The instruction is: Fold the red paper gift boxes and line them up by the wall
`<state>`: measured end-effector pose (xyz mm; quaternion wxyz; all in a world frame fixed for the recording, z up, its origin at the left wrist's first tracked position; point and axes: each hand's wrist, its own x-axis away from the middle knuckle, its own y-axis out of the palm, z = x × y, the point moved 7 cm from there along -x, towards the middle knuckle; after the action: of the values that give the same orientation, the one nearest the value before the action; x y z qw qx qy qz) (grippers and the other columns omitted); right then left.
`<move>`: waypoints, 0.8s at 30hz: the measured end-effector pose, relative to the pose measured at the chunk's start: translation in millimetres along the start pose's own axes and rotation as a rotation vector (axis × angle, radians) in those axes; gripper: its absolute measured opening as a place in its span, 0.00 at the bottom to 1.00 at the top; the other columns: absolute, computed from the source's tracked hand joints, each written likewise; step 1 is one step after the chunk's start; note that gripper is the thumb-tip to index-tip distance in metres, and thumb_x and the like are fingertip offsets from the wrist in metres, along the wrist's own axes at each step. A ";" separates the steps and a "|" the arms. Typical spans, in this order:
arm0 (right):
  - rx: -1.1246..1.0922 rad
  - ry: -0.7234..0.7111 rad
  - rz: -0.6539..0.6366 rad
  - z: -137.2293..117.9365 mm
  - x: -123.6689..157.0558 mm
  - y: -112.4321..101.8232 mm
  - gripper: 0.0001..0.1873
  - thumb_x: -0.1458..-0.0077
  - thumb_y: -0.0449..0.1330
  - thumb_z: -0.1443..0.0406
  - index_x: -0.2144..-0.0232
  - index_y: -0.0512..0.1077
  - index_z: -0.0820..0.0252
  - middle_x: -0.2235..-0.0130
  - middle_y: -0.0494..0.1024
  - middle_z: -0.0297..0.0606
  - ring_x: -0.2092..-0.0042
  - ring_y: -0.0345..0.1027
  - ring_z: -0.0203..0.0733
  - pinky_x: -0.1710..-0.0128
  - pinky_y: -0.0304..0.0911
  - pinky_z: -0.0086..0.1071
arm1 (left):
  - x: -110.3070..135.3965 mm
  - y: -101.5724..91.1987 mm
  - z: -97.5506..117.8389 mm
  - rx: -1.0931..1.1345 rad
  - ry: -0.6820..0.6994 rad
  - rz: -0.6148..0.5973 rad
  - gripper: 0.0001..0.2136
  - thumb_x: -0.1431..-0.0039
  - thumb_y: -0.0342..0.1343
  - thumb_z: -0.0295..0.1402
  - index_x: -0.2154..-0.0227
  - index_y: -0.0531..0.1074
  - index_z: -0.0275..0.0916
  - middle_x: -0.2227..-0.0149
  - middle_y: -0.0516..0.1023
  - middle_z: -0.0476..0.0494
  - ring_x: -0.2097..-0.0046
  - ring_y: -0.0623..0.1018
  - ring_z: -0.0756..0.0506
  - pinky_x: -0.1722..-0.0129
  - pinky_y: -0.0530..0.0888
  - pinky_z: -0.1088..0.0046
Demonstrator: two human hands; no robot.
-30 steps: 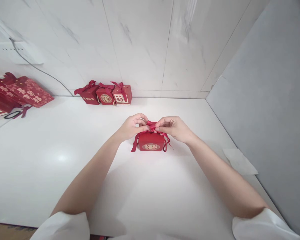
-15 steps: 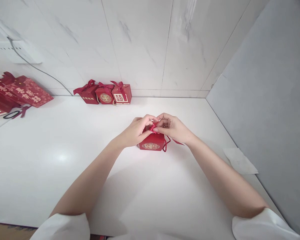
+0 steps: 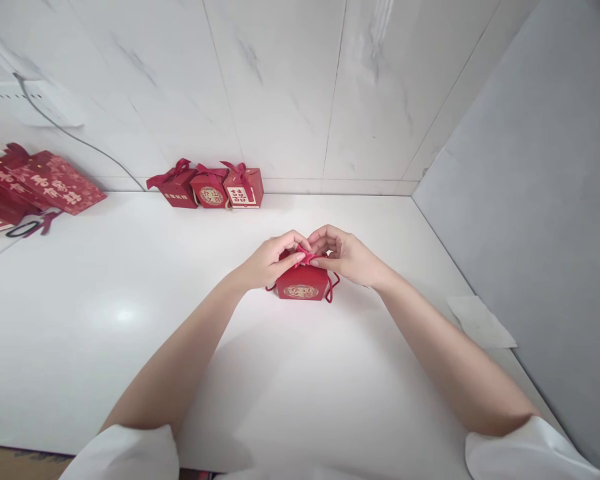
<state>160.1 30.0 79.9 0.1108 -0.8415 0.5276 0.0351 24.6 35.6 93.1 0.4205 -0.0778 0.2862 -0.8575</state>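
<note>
A small red gift box (image 3: 301, 285) with a gold round emblem on its front stands in the middle of the white table (image 3: 105, 313). A red ribbon (image 3: 306, 256) crosses its top, with loose ends hanging at both sides. My left hand (image 3: 270, 261) pinches the ribbon from the left above the box. My right hand (image 3: 344, 256) pinches it from the right, fingers curled. The fingertips of both hands meet over the box top.
Three finished red boxes with bows (image 3: 210, 187) stand in a row against the marble wall. Flat red packaging (image 3: 40, 183) and scissors (image 3: 27, 227) lie at the far left. A white paper sheet (image 3: 480, 323) lies by the grey right wall. A cable (image 3: 80, 140) runs along the wall.
The hands have drawn together over the box top, working the ribbon. The long ribbon tails that hung beside the box one second ago are now shorter and gathered up.
</note>
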 end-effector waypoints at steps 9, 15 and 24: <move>0.016 0.059 0.079 4.4 -0.1 -2.6 0.13 0.49 0.65 0.61 0.61 0.70 0.58 0.66 0.77 0.36 0.63 0.71 0.39 0.61 0.66 0.35 | 0.8 2.6 -10.0 0.208 -0.036 -0.023 0.18 0.38 0.52 0.39 0.47 0.61 0.44 0.59 0.76 0.43 0.64 0.75 0.49 0.70 0.71 0.76; -0.071 0.064 0.089 6.8 -1.4 -2.3 0.17 0.48 0.65 0.60 0.57 0.70 0.58 0.68 0.77 0.35 0.65 0.70 0.39 0.62 0.66 0.34 | 1.0 6.1 -18.2 0.275 -0.064 -0.089 0.26 0.36 0.48 0.36 0.37 0.52 0.48 0.53 0.73 0.42 0.63 0.75 0.49 0.68 0.71 0.75; -0.127 0.070 0.087 8.6 -1.8 -1.8 0.20 0.49 0.66 0.59 0.54 0.71 0.57 0.67 0.79 0.36 0.63 0.72 0.40 0.59 0.67 0.37 | -2.3 5.0 -0.9 0.100 0.060 0.023 0.24 0.36 0.45 0.33 0.38 0.55 0.43 0.67 0.74 0.48 0.65 0.74 0.48 0.60 0.69 0.70</move>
<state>161.4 34.3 72.1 0.0368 -0.8240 0.5637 0.0439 29.1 35.4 89.8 0.4250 -0.0277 0.2565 -0.8677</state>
